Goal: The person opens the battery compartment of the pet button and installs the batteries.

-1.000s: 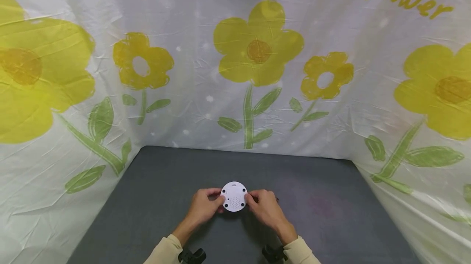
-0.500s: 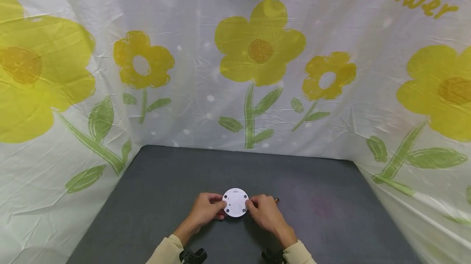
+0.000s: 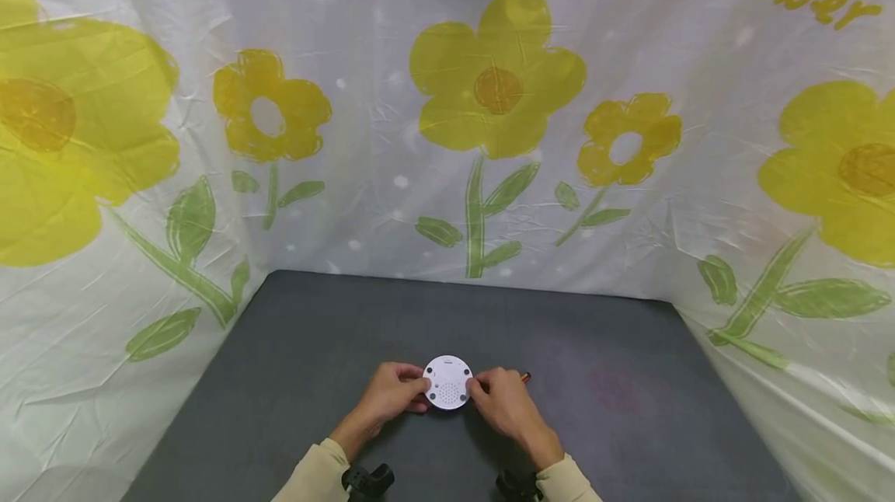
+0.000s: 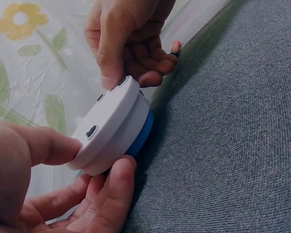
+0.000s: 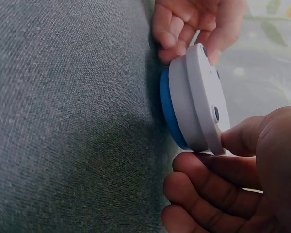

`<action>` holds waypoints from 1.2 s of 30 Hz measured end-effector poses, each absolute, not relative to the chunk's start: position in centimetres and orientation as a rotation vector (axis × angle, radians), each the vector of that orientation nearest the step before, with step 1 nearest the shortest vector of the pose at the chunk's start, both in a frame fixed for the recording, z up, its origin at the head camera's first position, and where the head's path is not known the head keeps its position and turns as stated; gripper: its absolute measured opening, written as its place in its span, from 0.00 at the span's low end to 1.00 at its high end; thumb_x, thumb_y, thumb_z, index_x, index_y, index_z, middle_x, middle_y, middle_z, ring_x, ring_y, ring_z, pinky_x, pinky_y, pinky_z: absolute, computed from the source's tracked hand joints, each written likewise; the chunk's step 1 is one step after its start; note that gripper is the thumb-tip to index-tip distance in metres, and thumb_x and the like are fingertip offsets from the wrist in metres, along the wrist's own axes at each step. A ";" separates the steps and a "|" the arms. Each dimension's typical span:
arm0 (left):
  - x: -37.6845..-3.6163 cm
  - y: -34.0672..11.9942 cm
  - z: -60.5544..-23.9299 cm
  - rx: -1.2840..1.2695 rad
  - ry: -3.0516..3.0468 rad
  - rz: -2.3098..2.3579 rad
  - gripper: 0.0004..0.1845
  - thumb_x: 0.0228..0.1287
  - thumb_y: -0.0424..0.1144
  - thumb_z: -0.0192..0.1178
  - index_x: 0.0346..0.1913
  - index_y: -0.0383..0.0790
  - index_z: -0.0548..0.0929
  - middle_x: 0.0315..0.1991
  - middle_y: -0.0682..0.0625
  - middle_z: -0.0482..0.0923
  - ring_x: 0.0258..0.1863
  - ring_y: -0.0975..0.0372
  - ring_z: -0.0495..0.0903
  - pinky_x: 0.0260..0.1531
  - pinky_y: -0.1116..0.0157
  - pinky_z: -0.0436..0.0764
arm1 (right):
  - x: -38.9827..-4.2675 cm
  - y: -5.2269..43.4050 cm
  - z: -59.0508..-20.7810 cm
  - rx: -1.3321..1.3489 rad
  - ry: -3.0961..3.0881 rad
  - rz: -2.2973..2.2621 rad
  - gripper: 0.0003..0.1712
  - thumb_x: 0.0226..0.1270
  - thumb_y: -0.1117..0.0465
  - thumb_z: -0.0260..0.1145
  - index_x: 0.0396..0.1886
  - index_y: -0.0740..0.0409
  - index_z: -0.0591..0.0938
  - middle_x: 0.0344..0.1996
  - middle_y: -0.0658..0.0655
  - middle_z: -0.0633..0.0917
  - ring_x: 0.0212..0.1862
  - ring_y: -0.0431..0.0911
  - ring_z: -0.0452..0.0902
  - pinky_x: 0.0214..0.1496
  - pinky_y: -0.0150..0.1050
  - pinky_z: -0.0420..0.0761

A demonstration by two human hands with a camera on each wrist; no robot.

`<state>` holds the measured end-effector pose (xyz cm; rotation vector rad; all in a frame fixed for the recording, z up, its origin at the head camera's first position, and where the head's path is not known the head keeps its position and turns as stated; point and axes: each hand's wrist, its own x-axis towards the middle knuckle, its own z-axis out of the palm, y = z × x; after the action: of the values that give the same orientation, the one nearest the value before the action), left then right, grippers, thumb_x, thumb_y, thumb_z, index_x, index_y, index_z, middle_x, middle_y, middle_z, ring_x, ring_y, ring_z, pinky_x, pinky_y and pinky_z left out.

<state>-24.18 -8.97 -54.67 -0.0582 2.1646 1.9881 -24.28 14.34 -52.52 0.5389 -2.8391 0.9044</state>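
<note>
Two pinches on white disc (image 3: 447,383) edges | left grip (image 3: 387,393), right grip (image 3: 502,401) | visible table (image 3: 594,440) edges well apart

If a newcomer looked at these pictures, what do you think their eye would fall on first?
Probably the big yellow flowers on the pale cloth behind and at both sides of the dark table. Next would come the round white device, its blue part toward the table, low in the middle of the head view, pinched by the left hand on one side and the right hand on the other.
</note>
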 end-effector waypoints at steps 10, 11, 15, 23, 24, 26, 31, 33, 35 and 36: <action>-24.2 -8.9 -54.8 -0.081 2.128 2.027 0.21 0.69 0.30 0.68 0.58 0.16 0.81 0.40 0.40 0.90 0.31 0.61 0.90 0.33 0.64 0.94 | -25.0 13.5 -51.4 0.522 -2.686 0.771 0.06 0.64 0.63 0.75 0.40 0.56 0.89 0.31 0.48 0.88 0.33 0.39 0.83 0.34 0.37 0.83; -24.2 -8.9 -54.8 -0.072 2.129 2.029 0.21 0.70 0.30 0.67 0.58 0.16 0.81 0.39 0.40 0.90 0.31 0.61 0.90 0.33 0.63 0.94 | -25.1 13.3 -51.2 0.556 -2.670 0.764 0.07 0.63 0.65 0.76 0.41 0.56 0.88 0.32 0.49 0.88 0.33 0.40 0.83 0.34 0.37 0.84; -24.1 -9.0 -54.8 -0.071 2.113 2.028 0.19 0.70 0.30 0.67 0.56 0.16 0.81 0.39 0.40 0.90 0.31 0.61 0.90 0.33 0.64 0.94 | -25.5 12.5 -50.4 0.733 -2.638 0.712 0.10 0.63 0.69 0.77 0.43 0.58 0.87 0.36 0.53 0.88 0.35 0.42 0.83 0.36 0.37 0.86; -24.1 -8.8 -54.9 -0.068 2.085 2.016 0.15 0.71 0.29 0.67 0.53 0.18 0.82 0.39 0.39 0.89 0.31 0.60 0.90 0.33 0.64 0.94 | -26.0 11.2 -50.1 0.910 -2.674 0.568 0.14 0.64 0.68 0.79 0.48 0.59 0.87 0.41 0.56 0.90 0.44 0.48 0.86 0.45 0.44 0.90; -24.1 -8.8 -54.9 -0.069 2.082 2.017 0.15 0.71 0.29 0.67 0.52 0.18 0.82 0.39 0.39 0.89 0.31 0.60 0.90 0.33 0.64 0.94 | -26.0 11.1 -50.2 0.911 -2.687 0.560 0.15 0.64 0.68 0.79 0.49 0.59 0.87 0.42 0.56 0.90 0.45 0.49 0.86 0.47 0.45 0.90; -24.1 -8.8 -55.0 -0.070 2.079 2.018 0.14 0.71 0.29 0.66 0.52 0.18 0.82 0.39 0.39 0.89 0.31 0.60 0.90 0.33 0.63 0.94 | -26.0 10.9 -50.3 0.915 -2.704 0.544 0.15 0.65 0.67 0.79 0.50 0.58 0.87 0.43 0.56 0.90 0.47 0.49 0.87 0.49 0.46 0.90; -24.1 -9.0 -55.0 -0.036 2.090 2.010 0.13 0.72 0.27 0.65 0.52 0.18 0.83 0.39 0.38 0.89 0.32 0.58 0.90 0.35 0.61 0.95 | -26.0 10.6 -50.2 0.940 -2.710 0.504 0.14 0.67 0.66 0.79 0.50 0.57 0.86 0.44 0.56 0.90 0.48 0.49 0.87 0.49 0.47 0.90; -24.1 -9.1 -55.0 -0.022 2.098 2.004 0.13 0.73 0.27 0.64 0.52 0.18 0.83 0.40 0.37 0.89 0.33 0.58 0.90 0.35 0.61 0.95 | -26.0 10.5 -50.1 0.952 -2.713 0.492 0.14 0.68 0.66 0.78 0.50 0.58 0.86 0.44 0.56 0.89 0.48 0.49 0.86 0.49 0.46 0.90; -24.0 -9.1 -54.9 -0.022 2.105 1.997 0.12 0.73 0.27 0.64 0.52 0.18 0.83 0.40 0.38 0.89 0.33 0.59 0.90 0.36 0.61 0.95 | -26.1 10.4 -50.0 0.962 -2.714 0.479 0.13 0.69 0.66 0.77 0.50 0.58 0.86 0.44 0.56 0.89 0.48 0.50 0.86 0.49 0.46 0.90; -24.0 -9.1 -54.8 -0.026 2.109 1.994 0.12 0.73 0.27 0.64 0.52 0.18 0.83 0.40 0.38 0.89 0.33 0.59 0.90 0.36 0.62 0.95 | -26.1 10.4 -50.0 0.965 -2.713 0.471 0.13 0.69 0.67 0.77 0.50 0.58 0.86 0.44 0.56 0.89 0.48 0.50 0.85 0.49 0.46 0.90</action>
<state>-24.03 -9.09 -54.85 -0.0259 2.1087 1.9937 -26.08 10.36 -50.01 0.9653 -2.7125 0.4710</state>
